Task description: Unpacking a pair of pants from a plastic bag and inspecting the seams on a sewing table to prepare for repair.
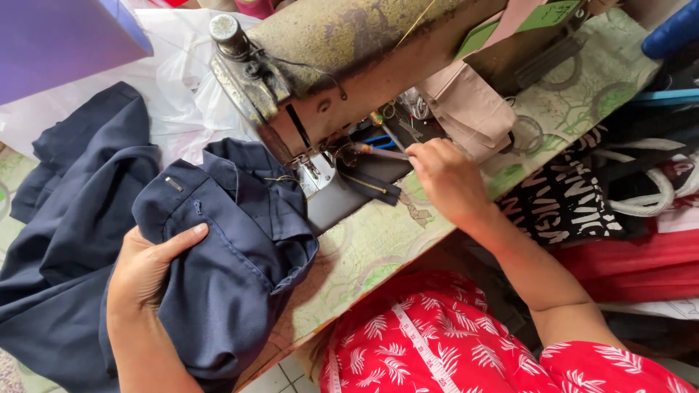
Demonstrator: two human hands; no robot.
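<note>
Left hand (149, 266) palm-down, thumb spread, gripping bunched navy garment (218, 269) at bench (364, 247) edge, just left of sewing machine (313, 80). Right hand (444, 178) w/ arm stretched fwd, fingers pinched on thin pinkish tool (378, 151) nr the needle area

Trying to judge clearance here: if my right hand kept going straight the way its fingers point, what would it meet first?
Most likely the thin pinkish tool at the right hand's fingertips, then the sewing machine's needle area; depth is unclear from above.
</note>
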